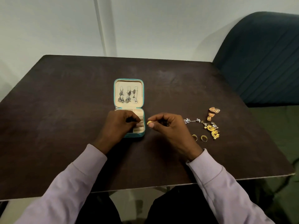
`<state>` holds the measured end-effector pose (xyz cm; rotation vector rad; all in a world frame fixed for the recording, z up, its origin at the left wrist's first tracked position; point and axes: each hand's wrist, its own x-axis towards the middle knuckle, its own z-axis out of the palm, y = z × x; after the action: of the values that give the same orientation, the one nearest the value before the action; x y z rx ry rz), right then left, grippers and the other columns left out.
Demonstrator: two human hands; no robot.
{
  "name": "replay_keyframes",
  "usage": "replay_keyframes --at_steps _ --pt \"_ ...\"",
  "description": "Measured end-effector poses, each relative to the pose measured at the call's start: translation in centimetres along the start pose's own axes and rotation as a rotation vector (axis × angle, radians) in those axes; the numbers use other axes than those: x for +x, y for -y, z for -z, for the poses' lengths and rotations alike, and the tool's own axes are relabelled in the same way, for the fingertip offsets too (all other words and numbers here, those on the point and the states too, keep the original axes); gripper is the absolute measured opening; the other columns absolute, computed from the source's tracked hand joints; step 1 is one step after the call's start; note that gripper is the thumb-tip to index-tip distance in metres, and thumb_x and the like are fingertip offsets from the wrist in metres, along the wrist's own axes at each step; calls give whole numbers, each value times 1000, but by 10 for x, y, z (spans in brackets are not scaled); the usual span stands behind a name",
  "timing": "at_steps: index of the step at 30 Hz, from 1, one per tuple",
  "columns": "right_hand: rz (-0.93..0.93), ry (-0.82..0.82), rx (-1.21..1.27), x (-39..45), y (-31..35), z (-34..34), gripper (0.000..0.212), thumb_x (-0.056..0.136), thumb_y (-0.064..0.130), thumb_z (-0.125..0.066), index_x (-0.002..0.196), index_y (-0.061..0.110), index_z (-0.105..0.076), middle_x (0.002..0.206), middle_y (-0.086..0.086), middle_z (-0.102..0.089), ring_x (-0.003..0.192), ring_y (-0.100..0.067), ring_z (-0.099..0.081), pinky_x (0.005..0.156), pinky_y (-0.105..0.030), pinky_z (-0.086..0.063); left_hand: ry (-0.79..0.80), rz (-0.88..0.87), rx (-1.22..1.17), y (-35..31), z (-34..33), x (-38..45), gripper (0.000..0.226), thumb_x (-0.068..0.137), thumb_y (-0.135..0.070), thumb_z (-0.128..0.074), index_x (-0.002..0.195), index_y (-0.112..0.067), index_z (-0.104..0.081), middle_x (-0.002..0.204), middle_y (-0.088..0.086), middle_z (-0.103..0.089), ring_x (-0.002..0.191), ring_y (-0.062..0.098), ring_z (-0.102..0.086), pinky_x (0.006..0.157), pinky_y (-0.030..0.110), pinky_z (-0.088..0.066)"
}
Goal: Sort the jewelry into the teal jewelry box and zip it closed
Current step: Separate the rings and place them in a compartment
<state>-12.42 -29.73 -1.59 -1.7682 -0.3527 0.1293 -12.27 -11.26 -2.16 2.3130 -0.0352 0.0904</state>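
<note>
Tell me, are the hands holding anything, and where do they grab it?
The right hand pinches a small gold ring by its band, at the fingertips. The left hand rests on the teal jewelry box; nothing visible in it.

Dark brown table [68, 97], matte surface with faint scuffs, pale edging visible along its near and right edges. Behind it, a plain off-white wall [48, 26] with one vertical seam or trim strip [102, 26]. At right, a teal upholstered chair [262, 62] with stitched channels; green floor [278, 126] beneath.
</note>
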Motion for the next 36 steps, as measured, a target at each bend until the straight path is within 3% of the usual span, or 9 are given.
replay_keyframes --at_steps 4,8,14,19,23,27,32,36 --pt "-23 3 8 2 -4 -2 14 76 11 -73 84 22 -69 82 3 -70 75 -6 -63 72 -20 -53 -80 -42 17 2 -8 -4 15 78 -9 -71 92 -15 -74 82 -9 -64 68 0 -57 64 2 -40" --pt "-29 -21 -17 3 -7 -4 13 75 10 -74 81 19 -69 78 8 -70 74 -2 -65 68 -15 -51 -169 -124 22 5 -17 -10 13 77 -9 -72 89 -13 -74 90 0 -72 78 8 -61 72 9 -43" --pt "11 -87 -142 6 -13 -8 10 73 18 -76 79 20 -69 80 7 -71 74 -8 -66 69 -24 -55 -195 -209 85 12 -21 -12 11 77 -8 -72 87 -11 -73 92 4 -71 85 16 -64 79 28 -52" --pt "29 -106 -224 6 -15 -10 11 73 20 -77 78 24 -68 80 8 -70 74 -11 -65 68 -30 -56 -143 -237 131 13 -16 -11 12 78 -9 -71 90 -12 -74 94 4 -71 86 17 -64 78 24 -47" --pt "18 -109 -244 5 -16 -9 11 73 20 -77 77 24 -67 80 8 -69 73 -11 -65 66 -27 -56 -96 -283 171 12 -12 -11 12 78 -12 -71 90 -13 -74 95 3 -71 88 16 -63 81 32 -52" --pt "9 -101 -259 6 -18 -7 15 73 20 -77 86 18 -69 80 9 -68 72 -3 -63 65 -17 -53 -70 -281 181 12 -8 -13 17 79 -17 -71 95 -11 -74 95 2 -68 89 14 -61 83 29 -49" --pt "29 -54 -275 8 -16 -8 40 77 17 -73 115 16 -64 77 11 -68 74 1 -64 75 -15 -52 -64 -243 169 12 -7 -15 20 81 -17 -69 100 -13 -73 98 -1 -66 90 10 -58 83 17 -39" --pt "55 -76 -310 13 -16 -7 29 77 18 -74 106 15 -71 92 5 -71 80 -2 -65 75 -18 -53 -123 -250 133 16 -6 -19 19 78 -12 -71 97 -13 -74 95 0 -68 83 7 -59 79 11 -39"
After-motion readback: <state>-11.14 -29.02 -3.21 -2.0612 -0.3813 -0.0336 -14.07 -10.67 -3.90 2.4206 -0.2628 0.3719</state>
